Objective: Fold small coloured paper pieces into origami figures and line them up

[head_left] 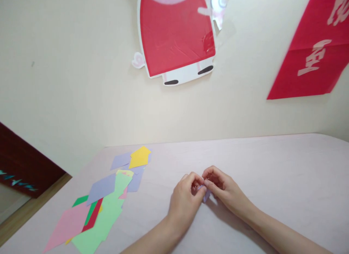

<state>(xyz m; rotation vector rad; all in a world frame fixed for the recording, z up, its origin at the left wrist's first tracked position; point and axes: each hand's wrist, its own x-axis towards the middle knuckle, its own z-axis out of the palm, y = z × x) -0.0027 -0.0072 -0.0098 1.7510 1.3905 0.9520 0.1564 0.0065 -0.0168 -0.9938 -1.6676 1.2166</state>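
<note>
Between my two hands is a small piece of folded purple paper (206, 196), mostly covered by the fingers. My left hand (187, 195) pinches it from the left, thumb and fingertips pressed together. From the right, my right hand (225, 186) pinches its upper edge with thumb and curled index finger. The fingertips of both hands nearly meet above the paper. Its exact folded shape is hidden.
Loose sheets of coloured paper lie at the table's left: a yellow piece (139, 157), a purple sheet (102, 188), a pink sheet (69, 223) and light green sheets (105, 217). Behind the pale tabletop (272, 166) rises a wall with a red cartoon cutout (177, 32).
</note>
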